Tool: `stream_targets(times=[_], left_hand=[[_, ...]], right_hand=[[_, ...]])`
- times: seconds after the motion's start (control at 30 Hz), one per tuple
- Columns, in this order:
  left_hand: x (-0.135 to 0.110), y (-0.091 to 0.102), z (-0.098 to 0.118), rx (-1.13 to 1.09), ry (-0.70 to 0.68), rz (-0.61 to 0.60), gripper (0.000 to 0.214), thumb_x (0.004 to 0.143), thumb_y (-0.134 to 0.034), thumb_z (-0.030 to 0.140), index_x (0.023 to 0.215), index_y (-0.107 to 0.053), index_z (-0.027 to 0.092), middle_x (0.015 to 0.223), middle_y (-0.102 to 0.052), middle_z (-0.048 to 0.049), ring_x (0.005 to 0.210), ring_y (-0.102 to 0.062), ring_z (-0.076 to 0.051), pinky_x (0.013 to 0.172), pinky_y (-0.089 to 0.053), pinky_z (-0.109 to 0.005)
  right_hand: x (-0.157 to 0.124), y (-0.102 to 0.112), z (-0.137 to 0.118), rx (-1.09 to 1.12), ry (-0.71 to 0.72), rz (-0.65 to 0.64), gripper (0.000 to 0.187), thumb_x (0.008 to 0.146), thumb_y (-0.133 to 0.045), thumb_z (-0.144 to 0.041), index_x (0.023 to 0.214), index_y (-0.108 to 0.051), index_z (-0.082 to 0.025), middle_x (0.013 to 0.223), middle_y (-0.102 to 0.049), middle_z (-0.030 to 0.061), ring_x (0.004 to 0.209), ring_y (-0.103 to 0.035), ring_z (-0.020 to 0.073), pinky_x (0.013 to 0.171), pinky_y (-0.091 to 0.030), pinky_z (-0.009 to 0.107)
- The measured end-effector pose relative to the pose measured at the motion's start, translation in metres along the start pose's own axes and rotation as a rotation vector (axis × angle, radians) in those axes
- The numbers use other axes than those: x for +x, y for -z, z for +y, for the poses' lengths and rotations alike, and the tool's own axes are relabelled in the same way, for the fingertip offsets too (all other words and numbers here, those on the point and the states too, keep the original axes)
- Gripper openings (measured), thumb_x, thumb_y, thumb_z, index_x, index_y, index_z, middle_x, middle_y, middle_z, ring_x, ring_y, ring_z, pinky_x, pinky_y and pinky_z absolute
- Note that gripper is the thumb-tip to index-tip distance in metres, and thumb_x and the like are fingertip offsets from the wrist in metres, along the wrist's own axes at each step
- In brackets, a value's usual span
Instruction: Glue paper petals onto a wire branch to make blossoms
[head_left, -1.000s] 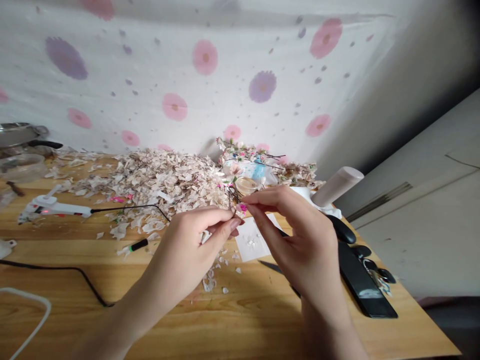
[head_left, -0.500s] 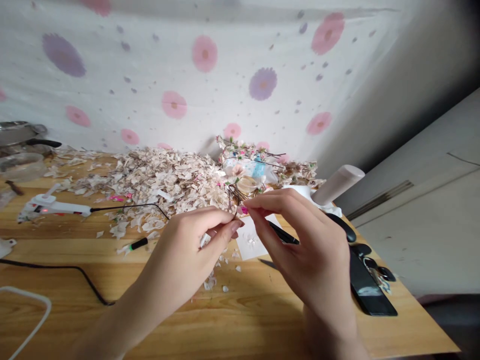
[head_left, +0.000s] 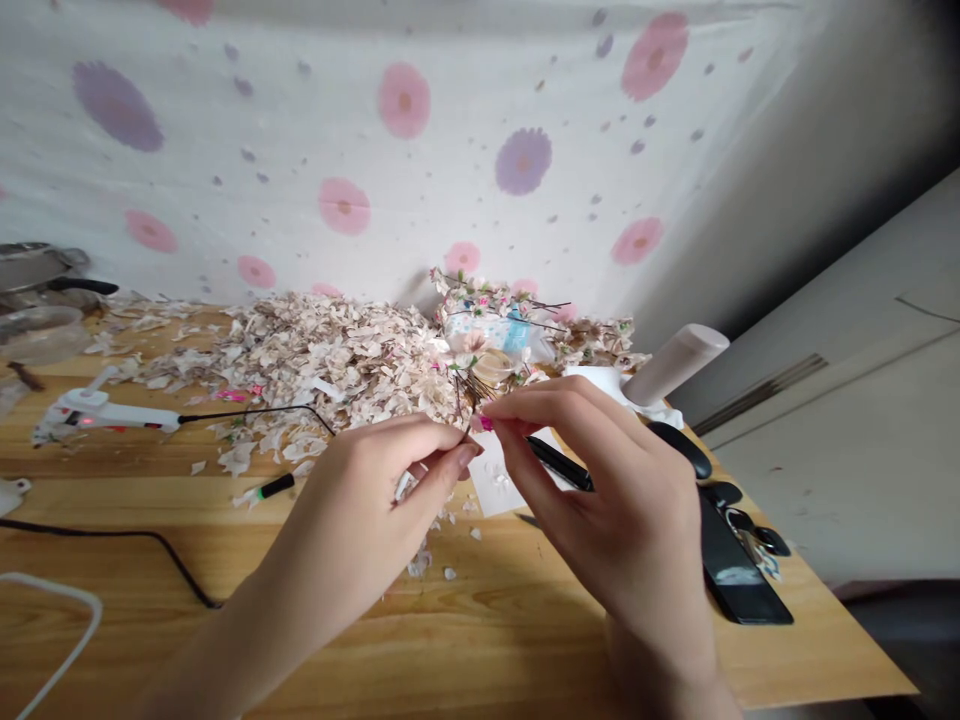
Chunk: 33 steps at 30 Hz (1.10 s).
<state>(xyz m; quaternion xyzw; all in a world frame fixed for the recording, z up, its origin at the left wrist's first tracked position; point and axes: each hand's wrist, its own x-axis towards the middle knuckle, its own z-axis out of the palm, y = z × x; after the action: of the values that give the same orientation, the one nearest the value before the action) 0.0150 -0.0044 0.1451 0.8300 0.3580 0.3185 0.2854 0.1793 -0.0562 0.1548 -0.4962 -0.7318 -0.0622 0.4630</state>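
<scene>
In the head view, your left hand (head_left: 367, 510) and right hand (head_left: 622, 500) held a thin flower twig (head_left: 463, 400) near the middle, pointing up and away. Your fingertips (head_left: 469, 455) pinched together on its low end, by a big pile of petals (head_left: 322, 370). A black tool (head_left: 559, 463) lay under your right fingers.

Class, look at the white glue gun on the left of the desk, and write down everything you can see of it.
The white plastic hot glue gun lies on its side on the wooden desk, left of the heap of pale petal scraps. A small red light glows on its body, a short white arm angles up from it, and a thin black cord runs rightward from its rear end towards the scraps.
</scene>
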Motion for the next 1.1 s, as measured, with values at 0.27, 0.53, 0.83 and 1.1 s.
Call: stream_targets(times=[0.27,0.53,0.83,1.1], left_hand=[[-0.0028,0.0005,0.0024,0.021,-0.007,0.022,0.017,0.090,-0.056,0.022,0.077,-0.067,0.020,0.071,-0.067,0.0041,0.065,-0.059,-0.011,0.058,-0.040,-0.022],[-0.0030,0.0022,0.0027,0.081,-0.023,0.023,0.017,0.090,-0.054,0.019,0.076,-0.065,0.019,0.070,-0.065,0.0033,0.064,-0.058,-0.011,0.058,-0.039,-0.024],[-0.0061,0.0014,0.0035,0.119,-0.047,0.014,0.017,0.092,-0.052,0.018,0.080,-0.065,0.020,0.075,-0.067,0.0020,0.068,-0.060,-0.012,0.062,-0.041,-0.025],[-0.0079,0.0027,0.0048,0.145,-0.061,0.008,0.017,0.092,-0.051,0.019,0.079,-0.063,0.020,0.074,-0.066,0.0026,0.066,-0.060,-0.012,0.060,-0.040,-0.024]], right_hand=[[-0.0047,0.0021,-0.0051,-0.065,0.016,-0.003,0.006,0.089,-0.061,-0.009,0.093,-0.064,-0.013,0.089,-0.064,0.0028,0.082,-0.058,0.0118,0.075,-0.046,0.022],[-0.0020,0.0065,-0.0059,0.038,-0.041,-0.065,0.007,0.091,-0.058,-0.011,0.096,-0.062,-0.014,0.089,-0.065,0.0019,0.081,-0.061,0.0109,0.074,-0.047,0.020],[-0.0012,0.0069,-0.0058,0.118,-0.087,-0.097,0.006,0.092,-0.057,-0.012,0.096,-0.061,-0.014,0.090,-0.064,0.0019,0.083,-0.061,0.0111,0.074,-0.049,0.021],[-0.0001,0.0075,-0.0054,0.119,-0.082,-0.120,0.008,0.092,-0.056,-0.012,0.097,-0.060,-0.017,0.092,-0.064,0.0027,0.083,-0.062,0.0144,0.074,-0.050,0.026]])
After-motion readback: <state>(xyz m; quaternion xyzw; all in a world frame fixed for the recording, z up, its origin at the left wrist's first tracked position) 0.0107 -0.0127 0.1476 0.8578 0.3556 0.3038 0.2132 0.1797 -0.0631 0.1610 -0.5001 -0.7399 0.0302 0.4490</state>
